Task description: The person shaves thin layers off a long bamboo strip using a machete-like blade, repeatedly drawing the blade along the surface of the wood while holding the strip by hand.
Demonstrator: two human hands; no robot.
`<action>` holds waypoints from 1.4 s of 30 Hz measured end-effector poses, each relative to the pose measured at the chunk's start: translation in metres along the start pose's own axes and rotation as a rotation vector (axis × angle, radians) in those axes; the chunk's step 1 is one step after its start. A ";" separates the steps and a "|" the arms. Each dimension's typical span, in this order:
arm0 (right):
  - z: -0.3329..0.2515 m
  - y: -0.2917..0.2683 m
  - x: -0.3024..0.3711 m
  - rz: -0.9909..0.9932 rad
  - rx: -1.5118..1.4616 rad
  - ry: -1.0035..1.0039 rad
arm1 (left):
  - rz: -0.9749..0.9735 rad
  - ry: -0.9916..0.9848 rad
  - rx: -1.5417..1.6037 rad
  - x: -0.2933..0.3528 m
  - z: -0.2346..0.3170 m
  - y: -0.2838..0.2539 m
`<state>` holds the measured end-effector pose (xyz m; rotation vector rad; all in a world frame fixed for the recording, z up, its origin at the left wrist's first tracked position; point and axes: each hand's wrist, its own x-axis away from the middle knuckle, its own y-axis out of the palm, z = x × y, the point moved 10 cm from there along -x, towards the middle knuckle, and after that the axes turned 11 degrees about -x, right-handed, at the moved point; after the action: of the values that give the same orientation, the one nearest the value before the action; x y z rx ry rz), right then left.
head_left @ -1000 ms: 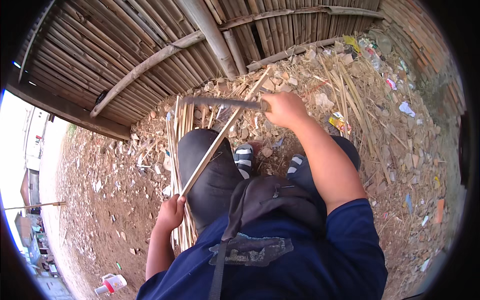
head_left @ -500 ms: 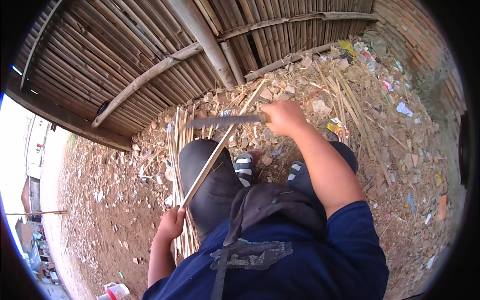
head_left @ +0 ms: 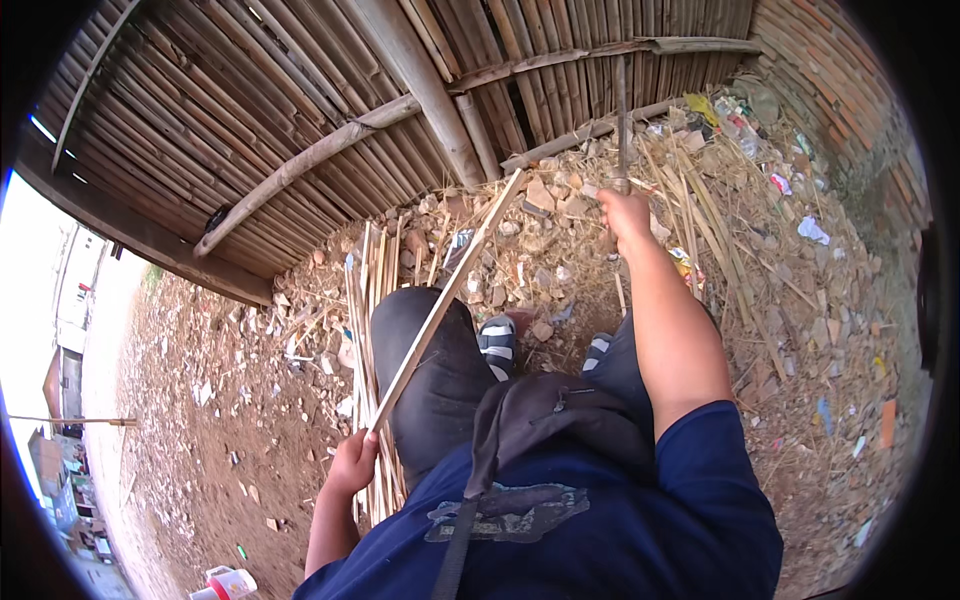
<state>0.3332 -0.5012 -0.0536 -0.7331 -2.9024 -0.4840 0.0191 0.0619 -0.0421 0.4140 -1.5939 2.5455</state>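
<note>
L hand [head_left: 353, 464] has its fingers clenched on the near end of a pale strip [head_left: 440, 310], approx. bamboo or wood. R hand [head_left: 627, 217] is out to the far right, fingers wrapped round the handle of a long narrow blade [head_left: 622, 120]; handle mostly hidden by the fist, so exact grip n/a.

Strip's position: in front of the body, L of centre, passing over the L thigh [head_left: 430, 350] in this view. Can't tell if it touches the leg or hangs just above. Gripping it at the near end prob. keeps the fingers clear of the edge & leaves most of the length free; the thigh may double as a prop. Blade is well apart from the strip, off to its R, prob. so neither fouls the other.

Orientation: strip's long axis runs diag., near L to far R, free end pointing at the foot of the slatted wall [head_left: 560, 90]. Blade points far, approx. straight away from the body, tip seen against that wall; so the two axes aren't parallel.

Bundle of similar strips [head_left: 366, 290] lies just beside the L leg, lengthwise near to far, prob. there for easy reach w/ the L hand.
</note>
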 end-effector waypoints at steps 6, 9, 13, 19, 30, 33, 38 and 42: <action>-0.021 0.030 0.025 -0.124 -0.012 -0.041 | 0.027 0.014 0.012 -0.012 0.021 -0.012; -0.027 0.044 0.034 -0.194 -0.010 -0.060 | 0.071 0.086 0.371 -0.038 0.040 -0.007; -0.046 0.051 0.045 -0.251 0.009 -0.149 | -0.153 0.250 0.760 -0.074 0.109 -0.018; -0.064 0.060 0.068 -0.339 0.003 -0.197 | -0.156 0.340 0.829 -0.118 0.206 -0.041; -0.079 0.067 0.084 -0.473 -0.154 -0.184 | -0.297 0.456 1.025 -0.165 0.299 0.018; -0.085 0.071 0.095 -0.489 -0.183 -0.193 | -0.291 0.450 1.033 -0.174 0.308 0.032; -0.087 0.068 0.102 -0.516 -0.316 -0.110 | -0.282 0.510 1.053 -0.186 0.333 0.050; -0.086 0.065 0.101 -0.542 -0.389 -0.077 | -0.248 0.491 1.025 -0.194 0.344 0.065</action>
<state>0.2783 -0.4305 0.0640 0.0322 -3.0928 -1.1145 0.2480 -0.2653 -0.0123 0.0217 -0.0111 2.7390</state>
